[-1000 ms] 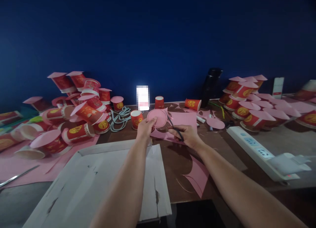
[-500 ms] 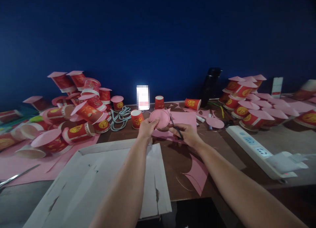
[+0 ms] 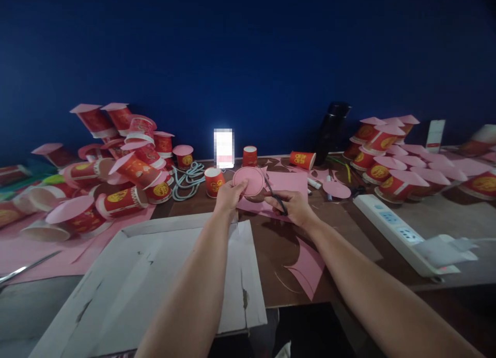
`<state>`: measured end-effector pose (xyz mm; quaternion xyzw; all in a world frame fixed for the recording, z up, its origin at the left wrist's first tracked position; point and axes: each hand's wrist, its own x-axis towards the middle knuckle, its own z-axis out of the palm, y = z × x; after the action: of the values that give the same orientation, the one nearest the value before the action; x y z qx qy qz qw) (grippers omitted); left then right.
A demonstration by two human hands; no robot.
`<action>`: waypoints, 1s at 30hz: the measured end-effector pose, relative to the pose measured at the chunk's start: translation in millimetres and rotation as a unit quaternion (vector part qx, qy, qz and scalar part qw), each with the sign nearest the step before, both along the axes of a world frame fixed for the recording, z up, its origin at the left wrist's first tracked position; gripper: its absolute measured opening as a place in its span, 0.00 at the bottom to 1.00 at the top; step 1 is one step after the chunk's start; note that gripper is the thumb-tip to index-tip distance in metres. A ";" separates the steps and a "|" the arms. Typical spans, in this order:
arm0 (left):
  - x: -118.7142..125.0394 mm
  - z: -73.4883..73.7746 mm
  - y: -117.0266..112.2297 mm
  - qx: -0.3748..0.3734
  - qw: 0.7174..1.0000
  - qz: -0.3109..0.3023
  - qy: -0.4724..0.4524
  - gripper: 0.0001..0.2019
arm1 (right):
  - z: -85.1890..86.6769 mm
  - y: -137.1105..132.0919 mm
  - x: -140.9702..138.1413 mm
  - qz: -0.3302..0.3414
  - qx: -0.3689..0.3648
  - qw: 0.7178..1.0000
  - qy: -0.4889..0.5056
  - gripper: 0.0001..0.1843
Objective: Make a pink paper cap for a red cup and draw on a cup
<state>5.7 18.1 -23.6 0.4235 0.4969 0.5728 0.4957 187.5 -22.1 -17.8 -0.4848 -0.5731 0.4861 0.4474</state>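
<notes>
Since a second ago, both hands and the disc are sitting a touch higher in the view, along with everything on the table, and the disc is lying slightly closer to the scissors; the grips themselves are unchanged.

The left hand (image 3: 229, 195) is pinching the round pink paper disc (image 3: 250, 181) by its near left edge, thumb and fingertips closed tightly on the paper. The rest of the disc is standing free to the far right of the grip, tilted up toward the camera. The right hand (image 3: 296, 208) is curled around the handles of the black-handled scissors (image 3: 277, 199), fingers closed on them. The dark blades are running up and to the left from this hand and meeting the right rim of the disc; how far the blades are parted cannot be told. The disc is hanging between the two hands, above the brown wooden table (image 3: 279, 244) and in front of the flat pink paper sheet (image 3: 290, 185).

Just left of the disc, a red paper cup with a gold emblem (image 3: 214, 181) is standing upright. A curved pink paper offcut (image 3: 309, 267) is lying near the right forearm. A white cardboard tray (image 3: 155, 275) is resting under the left forearm. A heap of red cups with pink paper lids (image 3: 132, 172) is piling up at the far left, a similar heap (image 3: 387, 164) is lying at the far right, and a white power strip (image 3: 391, 218) is stretching along the right side.
</notes>
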 end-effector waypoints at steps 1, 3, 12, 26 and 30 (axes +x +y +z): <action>0.0 -0.4 0.3 -0.001 1.000 0.000 -0.001 0.19 | 0.6 -0.2 -0.1 -0.001 -0.002 1.000 -0.003 0.30; 0.2 -1.2 0.9 -0.003 1.000 0.000 -0.003 0.19 | 1.3 -0.4 0.0 -0.002 -0.007 1.000 -0.008 0.30; 1.2 1.0 -0.3 -0.008 0.999 0.009 -0.038 0.18 | 1.5 -1.0 0.3 -0.002 -0.010 1.000 -0.007 0.29; 2.2 5.0 -3.6 -0.011 0.999 0.021 -0.046 0.18 | -0.5 -0.5 -0.5 0.001 -0.010 1.000 0.003 0.31; 3.0 6.5 -5.5 -0.002 0.998 0.024 -0.063 0.16 | -1.1 -1.2 -1.2 -0.002 -0.016 1.000 0.000 0.31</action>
<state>8.8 12.6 -17.1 0.3735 0.4754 0.6094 0.5130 186.3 -23.3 -18.9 -0.4933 -0.5641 0.4944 0.4405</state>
